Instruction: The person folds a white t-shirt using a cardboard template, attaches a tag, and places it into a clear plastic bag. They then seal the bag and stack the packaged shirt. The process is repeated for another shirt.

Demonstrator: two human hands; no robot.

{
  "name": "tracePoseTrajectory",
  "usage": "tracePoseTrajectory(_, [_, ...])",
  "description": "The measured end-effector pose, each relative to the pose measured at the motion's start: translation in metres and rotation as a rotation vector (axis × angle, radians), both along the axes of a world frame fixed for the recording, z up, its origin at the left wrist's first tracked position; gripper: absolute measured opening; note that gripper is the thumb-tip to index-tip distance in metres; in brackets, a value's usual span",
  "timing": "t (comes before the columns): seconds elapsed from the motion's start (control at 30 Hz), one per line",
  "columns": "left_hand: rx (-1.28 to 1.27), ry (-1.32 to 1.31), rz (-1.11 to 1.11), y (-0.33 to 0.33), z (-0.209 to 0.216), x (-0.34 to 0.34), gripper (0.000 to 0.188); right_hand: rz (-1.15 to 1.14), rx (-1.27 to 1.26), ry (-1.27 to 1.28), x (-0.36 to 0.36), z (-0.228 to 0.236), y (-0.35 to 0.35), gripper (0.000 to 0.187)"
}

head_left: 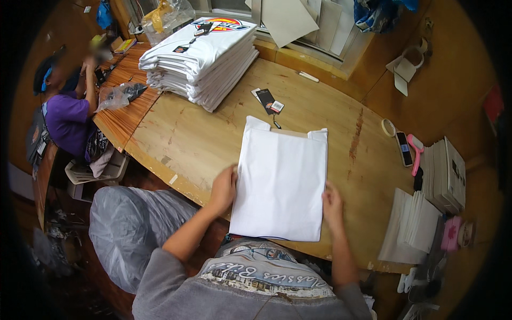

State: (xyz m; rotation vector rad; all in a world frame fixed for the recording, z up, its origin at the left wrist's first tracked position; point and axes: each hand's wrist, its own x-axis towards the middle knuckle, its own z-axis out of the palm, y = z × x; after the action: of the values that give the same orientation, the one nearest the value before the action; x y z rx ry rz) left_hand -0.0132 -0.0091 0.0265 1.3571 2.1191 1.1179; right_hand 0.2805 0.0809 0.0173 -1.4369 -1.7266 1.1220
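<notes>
A white T-shirt point(280, 184), folded into a near rectangle, lies before me at the table's near edge. My left hand point(224, 188) has its fingers closed at the shirt's left edge. At the opposite edge, my right hand point(333, 204) pinches the side with curled fingers. Past the shirt's far end lie black hang tags point(269, 101) with a white label, a short cord running toward the shirt. A strip of tan board shows between the shirt's two far corners.
A tall stack of folded white T-shirts point(197, 64) stands at the far left of the wooden table point(197, 138). To the right are tape point(388, 127), a phone point(404, 149), a pink-handled tool point(415, 154) and plastic sleeves point(410, 226). A person in purple point(69, 120) sits at left.
</notes>
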Motion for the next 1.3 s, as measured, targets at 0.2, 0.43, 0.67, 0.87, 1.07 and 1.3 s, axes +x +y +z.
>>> tracePoseTrajectory(0.2, [0.063, -0.101, 0.009, 0.123, -0.015, -0.040, 0.019, -0.073, -0.256, 0.104, -0.030, -0.005, 0.129, 0.031])
tracePoseTrajectory(0.43, [-0.111, -0.071, 0.001, 0.155, -0.031, -0.058, 0.023, -0.007, -0.369, 0.204, -0.047, 0.005, 0.168, 0.031])
tracePoseTrajectory(0.67, [-0.029, -0.036, -0.124, 0.149, -0.032, -0.065, 0.024, -0.019, -0.235, 0.181, -0.046, -0.014, 0.164, 0.026])
tracePoseTrajectory(0.87, [0.073, 0.221, -0.135, 0.153, -0.038, -0.061, 0.015, 0.001, -0.069, -0.024, -0.045, -0.025, 0.173, 0.028])
tracePoseTrajectory(1.07, [0.063, 0.220, -0.126, 0.157, -0.039, -0.063, 0.013, 0.169, 0.178, -0.049, -0.036, -0.043, 0.202, 0.021])
tracePoseTrajectory(1.3, [0.051, 0.110, -0.097, 0.159, -0.035, -0.066, 0.013, 0.133, 0.030, 0.056, -0.041, -0.049, 0.204, 0.009])
